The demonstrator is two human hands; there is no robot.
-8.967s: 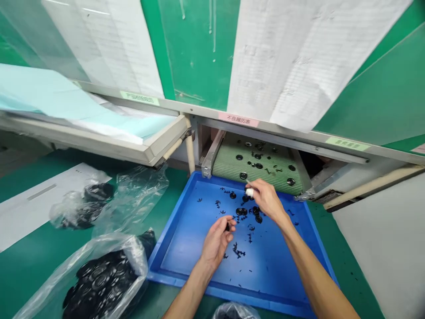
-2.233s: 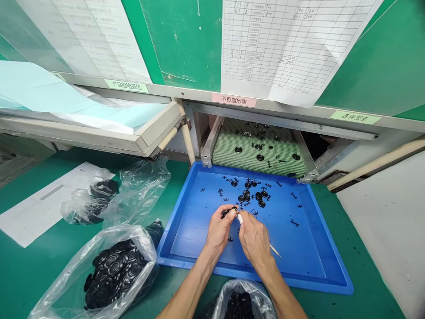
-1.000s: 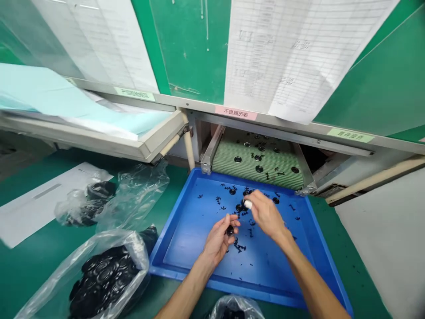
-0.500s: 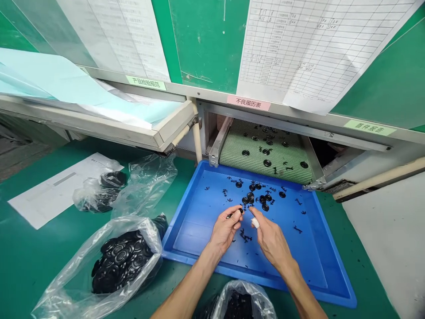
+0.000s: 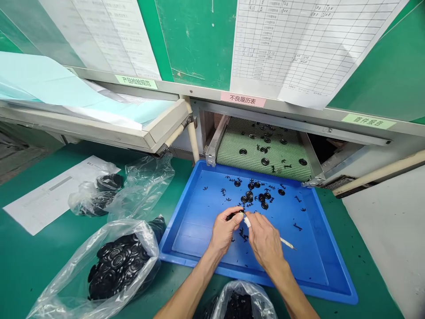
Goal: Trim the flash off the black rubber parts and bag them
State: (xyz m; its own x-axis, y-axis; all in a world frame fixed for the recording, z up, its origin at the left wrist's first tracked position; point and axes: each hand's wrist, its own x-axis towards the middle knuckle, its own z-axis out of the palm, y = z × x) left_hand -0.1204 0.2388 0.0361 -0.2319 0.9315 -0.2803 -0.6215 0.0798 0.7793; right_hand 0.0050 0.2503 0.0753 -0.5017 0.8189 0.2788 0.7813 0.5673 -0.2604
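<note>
Over the blue tray [image 5: 186, 248], my left hand [image 5: 222, 230] is closed on a small black ring-like part [image 5: 231, 215], pinched between thumb and fingertips. My right hand [image 5: 264, 241] grips a thin white pen-like tool [image 5: 287, 243]; its white wrapped end shows by the thumb and its narrow tail sticks out to the right. Both sets of fingertips meet at the black part, so the contact point is partly hidden. Just beyond them in the tray lie several black round parts [image 5: 264, 205] and small black branched scraps [image 5: 243, 235].
A green conveyor belt [image 5: 232, 166] carrying more round parts ends over the tray's far edge. At left, an open plastic bag [image 5: 146, 230] holds many black parts; another bag [image 5: 219, 305] stands at the near edge. A paper-covered shelf [image 5: 166, 126] overhangs the left.
My right hand has moved left and closer to my left hand, bringing the white tool to the black part. The tool's tail now shows. The view has shifted slightly.
</note>
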